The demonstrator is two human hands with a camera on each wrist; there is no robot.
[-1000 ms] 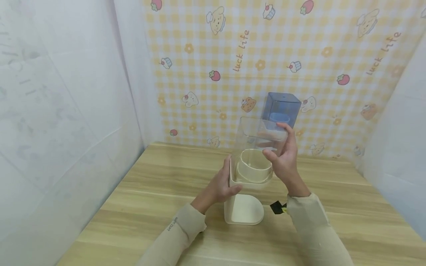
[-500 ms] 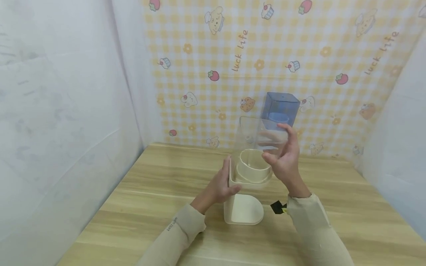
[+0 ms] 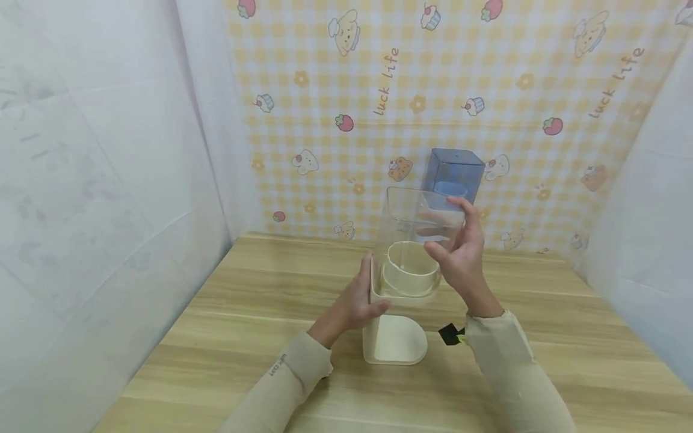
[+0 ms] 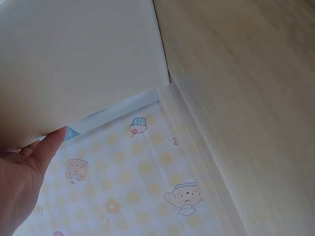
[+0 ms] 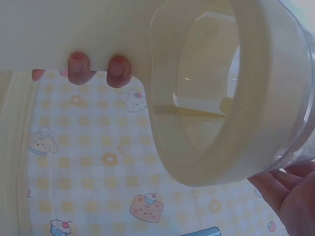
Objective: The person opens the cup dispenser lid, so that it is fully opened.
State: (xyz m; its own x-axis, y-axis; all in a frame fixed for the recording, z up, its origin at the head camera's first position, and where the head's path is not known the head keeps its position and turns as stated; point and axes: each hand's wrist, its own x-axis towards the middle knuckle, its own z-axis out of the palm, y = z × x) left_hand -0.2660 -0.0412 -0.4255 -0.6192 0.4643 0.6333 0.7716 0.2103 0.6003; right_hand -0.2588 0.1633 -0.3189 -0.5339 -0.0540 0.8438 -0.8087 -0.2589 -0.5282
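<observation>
A cream plastic stand (image 3: pixel 400 340) has a flat rounded base, an upright back and a ring-shaped upper holder. A clear plastic box (image 3: pixel 399 216) sits at the holder, with a cream round collar (image 3: pixel 414 278) inside it. My left hand (image 3: pixel 354 300) grips the stand's upright by its left side; in the right wrist view its fingertips (image 5: pixel 79 69) curl over the edge. My right hand (image 3: pixel 464 258) holds the clear box at its right side, thumb in front and fingers behind. The left wrist view shows the stand's smooth back panel (image 4: pixel 83 54) with the left hand at its edge.
Behind the right hand is a blue translucent box (image 3: pixel 457 165) with a round part inside; its foot is hidden. A small black piece (image 3: pixel 449 334) shows by the right sleeve. A patterned checked cloth (image 3: pixel 314 120) hangs behind the wooden table (image 3: pixel 227 361).
Both hands keep the same hold on the stand and the clear box. The whole scene has shifted slightly left in the head view.
</observation>
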